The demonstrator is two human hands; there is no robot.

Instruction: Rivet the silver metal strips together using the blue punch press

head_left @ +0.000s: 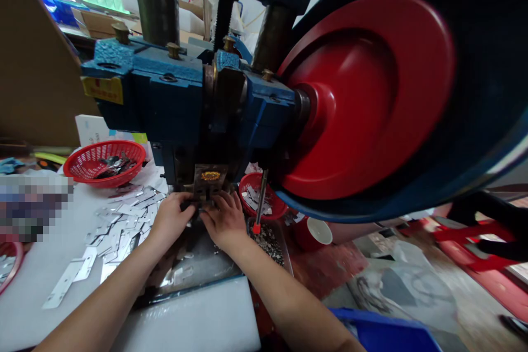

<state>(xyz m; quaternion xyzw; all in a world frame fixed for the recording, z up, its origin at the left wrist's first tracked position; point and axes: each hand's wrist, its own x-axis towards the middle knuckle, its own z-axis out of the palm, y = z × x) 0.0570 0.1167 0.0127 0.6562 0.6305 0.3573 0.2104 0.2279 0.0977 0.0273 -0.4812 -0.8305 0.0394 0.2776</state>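
Note:
Both my hands reach under the ram of a blue punch press (181,99). My left hand (171,219) and my right hand (225,220) meet at the die area, fingers pinched around a small metal piece (197,206) that is mostly hidden. A brass-coloured die block (210,176) sits just above my fingers. The big red flywheel (371,99) fills the right side. A pile of flat silvery metal strips (119,225) lies on the white table (41,264) left of my left hand.
A red basket (103,162) with dark parts stands at the back left. Another red basket (264,203) with punched pieces sits right of my hands, beside a red-tipped lever (259,214). A red cup (313,234), a blue bin (388,333) and red stools (474,236) lie right.

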